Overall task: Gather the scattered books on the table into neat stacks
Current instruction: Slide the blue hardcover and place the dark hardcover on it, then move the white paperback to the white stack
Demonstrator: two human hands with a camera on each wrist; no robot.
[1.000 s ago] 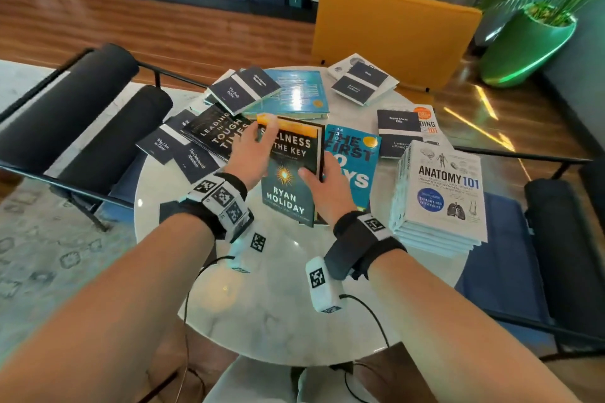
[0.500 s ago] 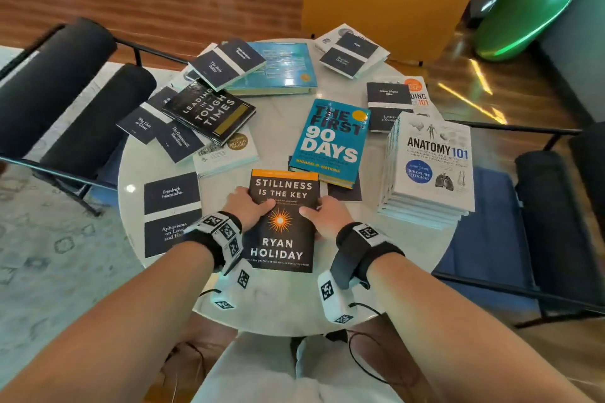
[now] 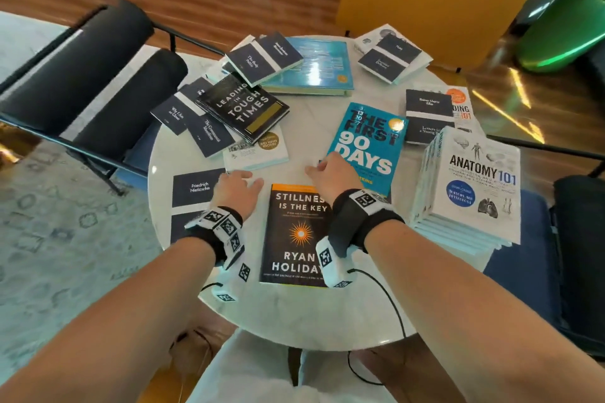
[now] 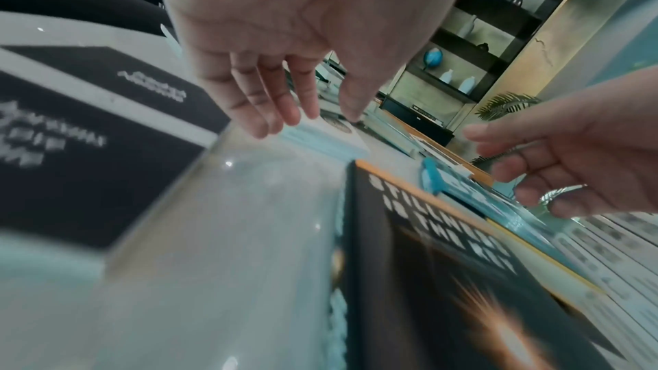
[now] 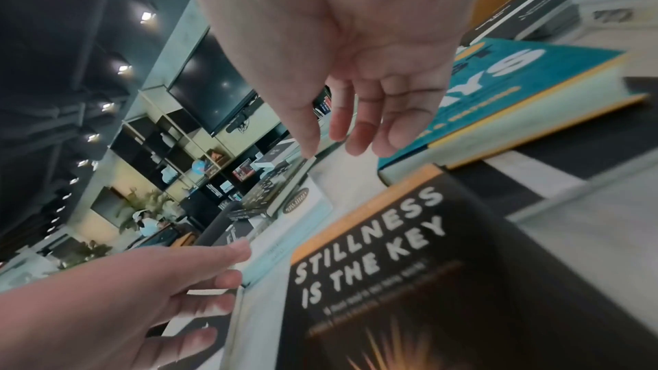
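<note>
A: Head view: hands both empty, fingers loosely spread. Left hand (image 3: pixel 237 191) just left of the Stillness book (image 3: pixel 296 235), right hand (image 3: pixel 334 173) just past its top edge, by the 90 Days book (image 3: pixel 368 147). Stillness book flat on the worktop (image 3: pixel 294 314); Anatomy stack (image 3: pixel 471 186) right of it.

B: Step?

A: Looks between books; next move likely needs a grip on 90 Days.

B: Left wrist?

A: Fingertips (image 4: pixel 284 117) near the pale book (image 4: pixel 320 142), contact unclear.

B: Right wrist?

A: Palm clearly empty, above the gap beyond Stillness.
</note>
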